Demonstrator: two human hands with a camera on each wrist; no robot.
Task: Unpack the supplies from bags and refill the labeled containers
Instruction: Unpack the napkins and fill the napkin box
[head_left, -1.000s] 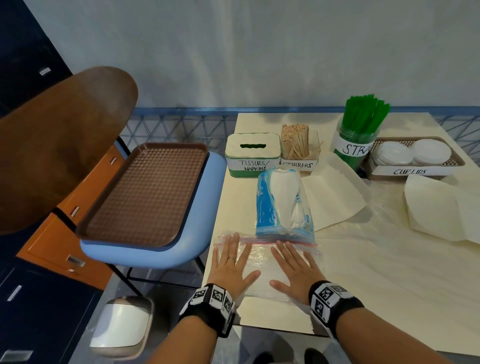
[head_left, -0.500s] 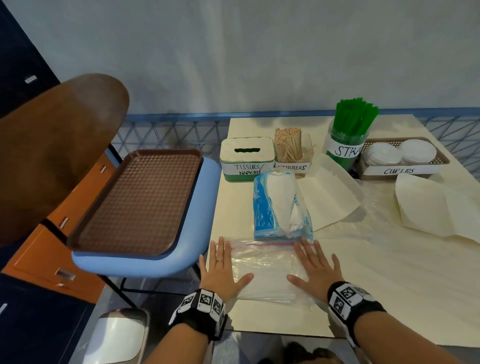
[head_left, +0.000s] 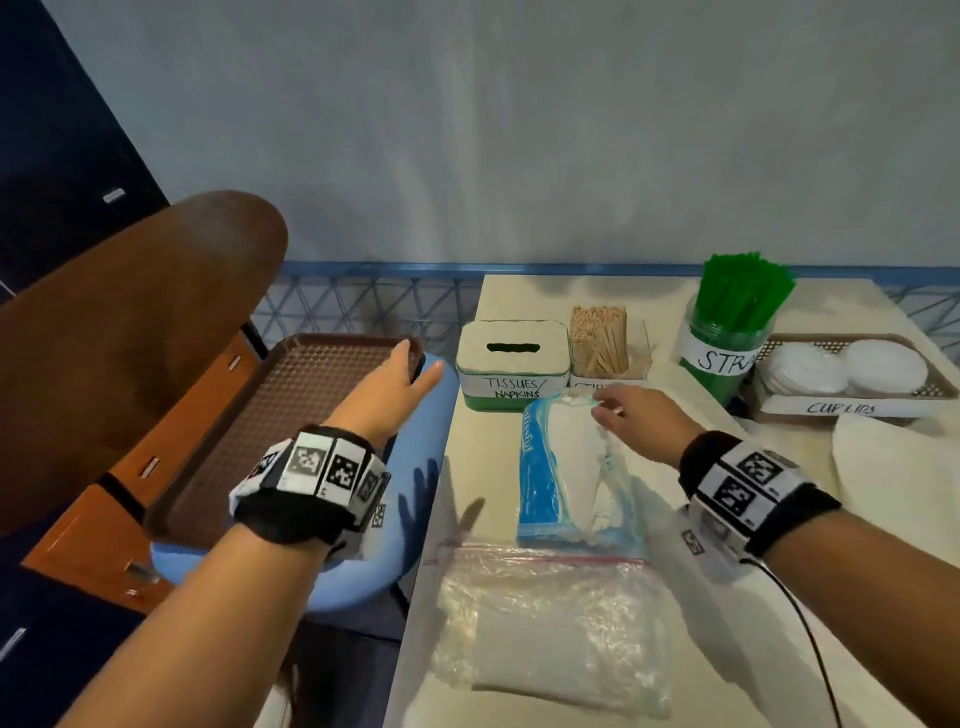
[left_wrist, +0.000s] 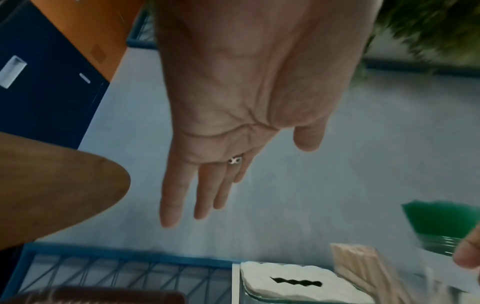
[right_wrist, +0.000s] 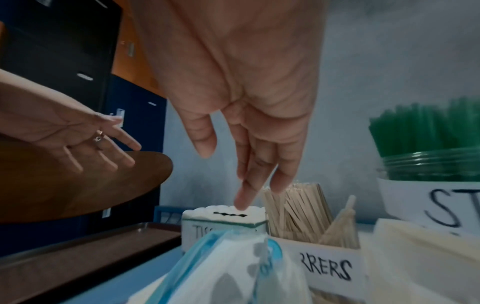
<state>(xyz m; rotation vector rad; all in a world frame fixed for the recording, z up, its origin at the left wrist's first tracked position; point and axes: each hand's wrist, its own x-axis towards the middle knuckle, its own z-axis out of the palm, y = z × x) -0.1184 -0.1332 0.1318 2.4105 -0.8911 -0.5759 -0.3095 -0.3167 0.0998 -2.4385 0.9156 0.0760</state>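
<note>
Stirrers, straws (head_left: 740, 301) and cup lids (head_left: 852, 371) looked stocked; the tissue pack (head_left: 563, 467) lay mid-tabletop, just near of the tissue box (head_left: 511, 364), not yet loaded. Empty zip bag (head_left: 550, 629) lay at the near edge. Right hand (head_left: 641, 423) hovered over the pack's far end, left hand (head_left: 387, 387) over the tray (head_left: 291, 415), both loose-fingered, holding nothing; free tabletop (head_left: 727, 519) right.

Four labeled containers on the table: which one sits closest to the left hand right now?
The tissues/napkins box, white lid with a slot, leftmost in the row; the left hand hovers open just left of it.
</note>
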